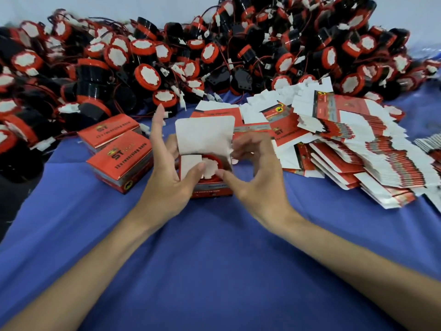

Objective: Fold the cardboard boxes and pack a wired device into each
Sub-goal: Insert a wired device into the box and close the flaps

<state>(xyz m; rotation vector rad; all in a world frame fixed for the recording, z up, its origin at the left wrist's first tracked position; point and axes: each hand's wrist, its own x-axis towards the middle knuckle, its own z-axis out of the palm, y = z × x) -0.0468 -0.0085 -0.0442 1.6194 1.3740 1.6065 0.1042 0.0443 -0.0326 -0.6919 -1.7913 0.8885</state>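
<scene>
My left hand (164,185) grips one open box (204,137) containing one device (213,165). My right hand (257,182) curls beside it, grip unclear. Two closed boxes (119,161) sit left.

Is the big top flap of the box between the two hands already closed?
No, the top flap stands upright and the red device shows inside the open box.

the table cover (214,247) is matt blue cloth, softly creased. the open box (212,189) is thin cardboard, glossy red print outside and plain matt white on the inside of its flaps. the device (211,167) in it has a smooth red plastic rim round a dull white disc. the heaped devices (95,75) show shiny black plastic bodies, thin coated wires and white plastic plugs. the flat blanks (358,144) and closed boxes (119,156) are the same glossy card.
</scene>
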